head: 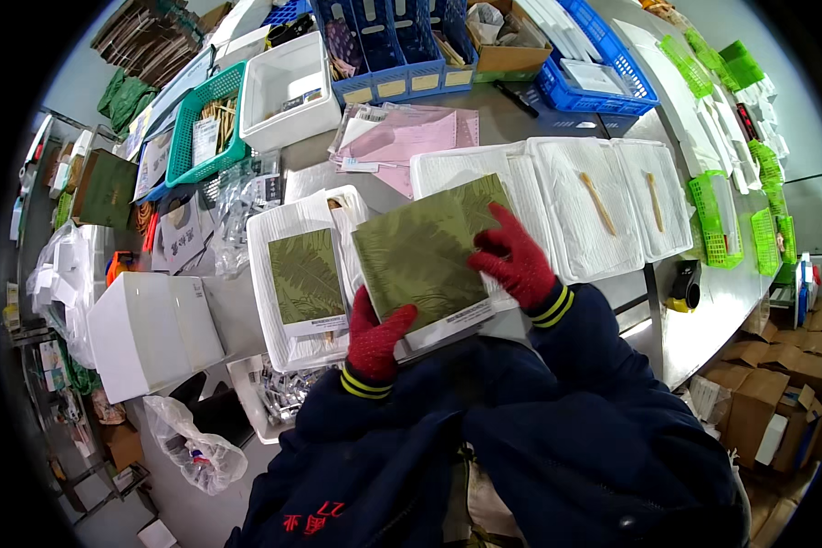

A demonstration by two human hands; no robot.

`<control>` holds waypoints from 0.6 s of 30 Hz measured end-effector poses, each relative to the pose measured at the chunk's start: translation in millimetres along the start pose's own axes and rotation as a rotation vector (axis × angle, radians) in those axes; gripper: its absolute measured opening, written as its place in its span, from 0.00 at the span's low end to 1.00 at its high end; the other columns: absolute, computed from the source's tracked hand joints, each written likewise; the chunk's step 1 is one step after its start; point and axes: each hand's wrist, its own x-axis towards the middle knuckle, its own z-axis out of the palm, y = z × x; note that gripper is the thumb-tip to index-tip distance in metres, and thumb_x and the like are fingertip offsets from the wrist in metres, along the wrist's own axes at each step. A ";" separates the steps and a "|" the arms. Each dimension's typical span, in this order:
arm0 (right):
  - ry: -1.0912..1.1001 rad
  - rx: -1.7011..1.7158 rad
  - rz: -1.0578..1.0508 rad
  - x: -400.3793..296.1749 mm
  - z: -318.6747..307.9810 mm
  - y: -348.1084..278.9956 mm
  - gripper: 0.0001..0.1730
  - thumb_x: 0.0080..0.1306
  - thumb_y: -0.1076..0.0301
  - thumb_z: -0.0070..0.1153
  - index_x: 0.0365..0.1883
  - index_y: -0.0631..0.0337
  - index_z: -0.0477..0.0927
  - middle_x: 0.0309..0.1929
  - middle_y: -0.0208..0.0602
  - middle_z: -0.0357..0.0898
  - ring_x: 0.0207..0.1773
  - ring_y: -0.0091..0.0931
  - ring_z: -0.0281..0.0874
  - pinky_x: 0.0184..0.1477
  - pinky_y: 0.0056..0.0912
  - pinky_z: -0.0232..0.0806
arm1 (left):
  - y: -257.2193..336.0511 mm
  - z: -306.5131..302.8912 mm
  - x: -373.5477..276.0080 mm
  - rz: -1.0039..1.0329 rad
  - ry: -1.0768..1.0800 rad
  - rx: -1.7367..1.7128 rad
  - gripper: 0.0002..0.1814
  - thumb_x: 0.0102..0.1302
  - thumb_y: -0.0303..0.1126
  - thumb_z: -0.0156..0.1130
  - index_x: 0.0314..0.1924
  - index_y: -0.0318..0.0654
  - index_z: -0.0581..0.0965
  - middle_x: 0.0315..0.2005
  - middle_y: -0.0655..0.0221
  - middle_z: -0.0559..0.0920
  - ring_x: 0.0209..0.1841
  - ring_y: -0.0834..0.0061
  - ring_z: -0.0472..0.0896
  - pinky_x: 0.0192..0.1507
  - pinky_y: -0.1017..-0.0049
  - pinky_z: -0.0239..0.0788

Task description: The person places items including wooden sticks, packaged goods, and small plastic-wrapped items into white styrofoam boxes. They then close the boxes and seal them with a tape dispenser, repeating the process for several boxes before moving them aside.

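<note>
My left hand [381, 335], in a red dotted work glove, grips the lower left corner of green leaf-print cards [418, 253] with a white lower strip bearing print. At their right edge is my right hand [517, 260], gloved alike, its fingers spread and touching the print. Whether those fingers pinch a card cannot be seen. Left of the cards, a white lined tray [257, 274] bears another leaf-print card [308, 277]. Behind and right of my hands, a white lined tray [445, 164] is partly covered. Two more lined trays [562, 253] [675, 233] each hold a slim tan stick [597, 204] [654, 202].
Pink sheets [411, 137] lie behind the trays. Blue file holders [383, 75], a white foam box [284, 89], a teal basket [178, 147] and a blue crate [596, 96] line the back. A white carton [147, 329] stands left; green baskets [716, 219] stand right.
</note>
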 end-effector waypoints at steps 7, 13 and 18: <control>0.029 0.483 0.288 -6.2 -21.8 21.7 0.20 0.61 0.73 0.51 0.50 0.70 0.67 0.39 0.37 0.76 0.42 0.22 0.72 0.46 0.23 0.64 | -8.6 47.0 13.6 0.017 -0.020 0.085 0.28 0.51 0.24 0.62 0.53 0.32 0.64 0.41 0.63 0.75 0.41 0.72 0.75 0.42 0.74 0.67; 0.427 0.067 0.120 -8.2 -69.7 51.9 0.16 0.60 0.66 0.53 0.42 0.70 0.72 0.35 0.38 0.76 0.39 0.24 0.72 0.43 0.25 0.64 | -16.0 59.0 18.5 -0.008 -0.059 0.106 0.25 0.54 0.22 0.57 0.54 0.32 0.65 0.43 0.62 0.75 0.44 0.69 0.74 0.47 0.73 0.65; 0.635 -0.566 0.023 6.3 -199.1 89.9 0.18 0.58 0.66 0.55 0.45 0.65 0.73 0.37 0.39 0.76 0.37 0.27 0.73 0.39 0.27 0.65 | -18.4 79.9 23.6 0.023 -0.122 0.084 0.25 0.51 0.23 0.61 0.51 0.31 0.66 0.42 0.61 0.75 0.43 0.69 0.74 0.46 0.73 0.65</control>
